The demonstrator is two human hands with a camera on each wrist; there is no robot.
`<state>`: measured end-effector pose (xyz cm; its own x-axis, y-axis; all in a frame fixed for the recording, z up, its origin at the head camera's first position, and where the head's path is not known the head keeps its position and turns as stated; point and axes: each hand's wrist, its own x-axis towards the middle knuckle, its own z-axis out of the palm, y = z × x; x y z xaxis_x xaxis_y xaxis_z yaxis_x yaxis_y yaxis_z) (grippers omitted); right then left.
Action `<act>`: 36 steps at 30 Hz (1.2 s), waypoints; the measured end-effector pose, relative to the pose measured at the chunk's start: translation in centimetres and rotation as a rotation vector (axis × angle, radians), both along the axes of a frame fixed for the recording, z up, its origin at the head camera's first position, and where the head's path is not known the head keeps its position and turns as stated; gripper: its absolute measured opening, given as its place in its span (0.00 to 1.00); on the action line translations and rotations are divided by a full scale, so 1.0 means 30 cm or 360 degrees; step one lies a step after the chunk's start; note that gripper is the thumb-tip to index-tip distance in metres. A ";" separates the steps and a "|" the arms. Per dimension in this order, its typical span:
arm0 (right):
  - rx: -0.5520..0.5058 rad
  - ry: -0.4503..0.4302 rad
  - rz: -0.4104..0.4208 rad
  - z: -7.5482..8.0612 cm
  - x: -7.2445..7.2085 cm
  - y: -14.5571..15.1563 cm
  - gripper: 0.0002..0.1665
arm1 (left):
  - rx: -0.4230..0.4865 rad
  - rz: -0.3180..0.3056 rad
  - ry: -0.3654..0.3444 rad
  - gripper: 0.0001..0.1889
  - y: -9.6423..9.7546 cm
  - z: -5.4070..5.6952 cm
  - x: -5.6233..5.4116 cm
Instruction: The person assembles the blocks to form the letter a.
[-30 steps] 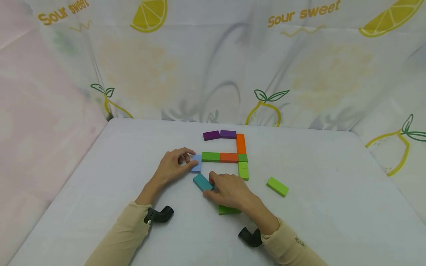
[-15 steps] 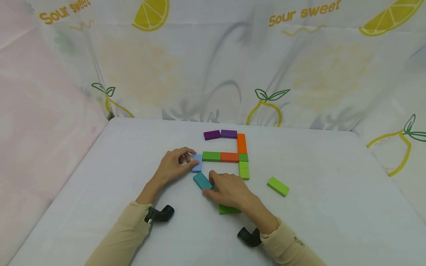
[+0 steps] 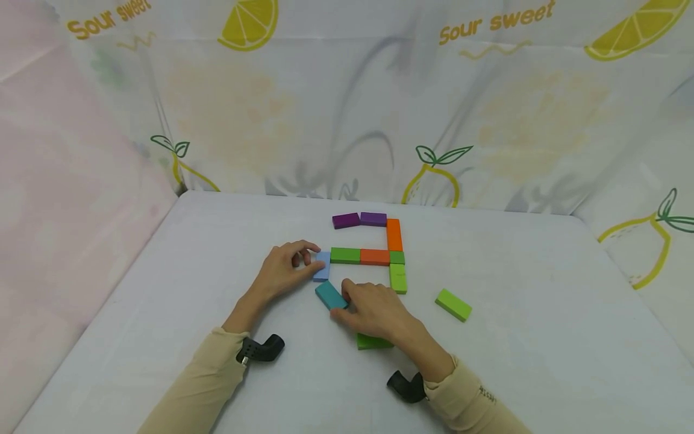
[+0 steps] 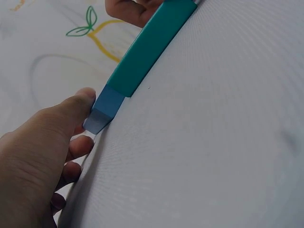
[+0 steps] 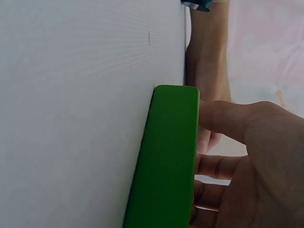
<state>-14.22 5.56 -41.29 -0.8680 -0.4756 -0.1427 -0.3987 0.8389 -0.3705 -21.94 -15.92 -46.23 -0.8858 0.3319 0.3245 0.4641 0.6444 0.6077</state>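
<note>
Nothing has moved, so work seems paused: the left hand [image 3: 284, 269] pinches the light-blue block [image 3: 324, 273]; beside it, the right hand [image 3: 374, 307] pinches the teal block [image 3: 329, 295].

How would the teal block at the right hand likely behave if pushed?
The teal block is probably stiff, given its straight edges. Lying flat on a broad side, it would likely slide rather than roll or tip. Its smooth-looking surface may slip slightly against the right hand.
</note>
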 end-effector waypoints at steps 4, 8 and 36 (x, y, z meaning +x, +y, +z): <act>0.0006 -0.0003 0.0000 0.001 0.000 0.000 0.18 | 0.0001 0.0001 0.0005 0.16 0.000 -0.001 -0.001; 0.0000 -0.0014 -0.0004 0.000 -0.002 0.001 0.18 | 0.0003 -0.0003 0.0010 0.16 -0.001 -0.003 -0.002; -0.0005 -0.0027 0.0006 -0.003 -0.003 0.008 0.17 | 0.0000 -0.0060 0.0032 0.14 -0.005 -0.007 -0.002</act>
